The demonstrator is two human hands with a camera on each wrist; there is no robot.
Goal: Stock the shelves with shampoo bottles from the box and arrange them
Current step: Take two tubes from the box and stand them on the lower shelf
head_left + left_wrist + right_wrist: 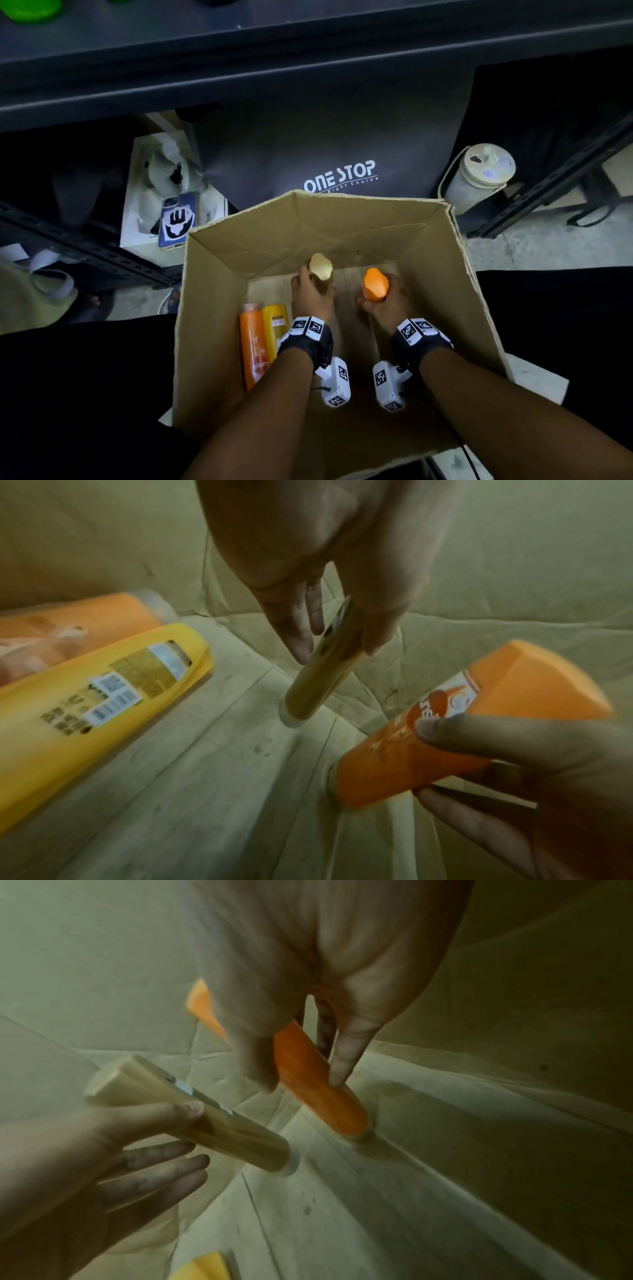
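Both my hands are down inside an open cardboard box (pixel 219 308). My left hand (pixel 310 291) grips a gold shampoo bottle (pixel 321 266) that stands upright; the same gold bottle (pixel 316 674) touches the box floor with its lower end. My right hand (pixel 383 303) grips an orange shampoo bottle (pixel 375 284), also upright; in the right wrist view this orange bottle (pixel 318 1085) stands on the floor. Against the left wall lie another orange bottle (pixel 251 346) and a yellow bottle (pixel 274 325).
A dark shelf edge (pixel 239 58) runs across above the box. Behind the box hangs a dark "ONE STOP" bag (pixel 339 174). A phone (pixel 178 219) lies on a white carton at the left, and a white jar (pixel 476 178) stands at the right.
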